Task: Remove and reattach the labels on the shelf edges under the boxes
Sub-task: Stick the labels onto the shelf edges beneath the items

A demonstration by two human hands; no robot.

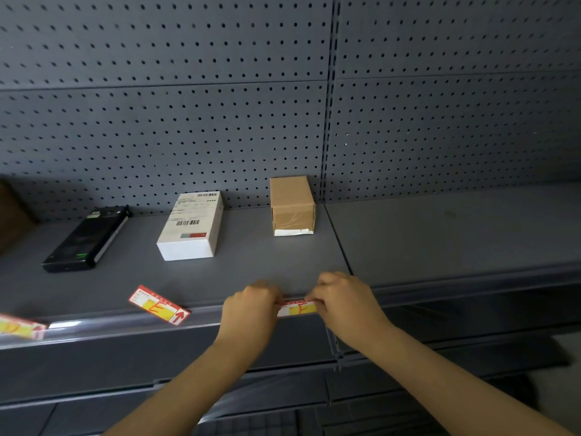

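Observation:
A red, white and yellow label (297, 308) sits at the shelf's front edge (125, 328), below the brown cardboard box (292, 205). My left hand (251, 306) pinches its left end and my right hand (344, 302) pinches its right end, so both ends are hidden. A second label marked E (158, 305) lies loose and askew on the shelf top, in front of the white box (190, 226). A third label (20, 327) sits at the edge on the far left, below the black box (86, 239).
The grey shelf (251, 265) backs onto a perforated panel (188, 121). A second shelf section (456, 234) adjoins on the right with nothing on it. A brown object (11, 212) shows at the far left. Lower shelves lie below the edge.

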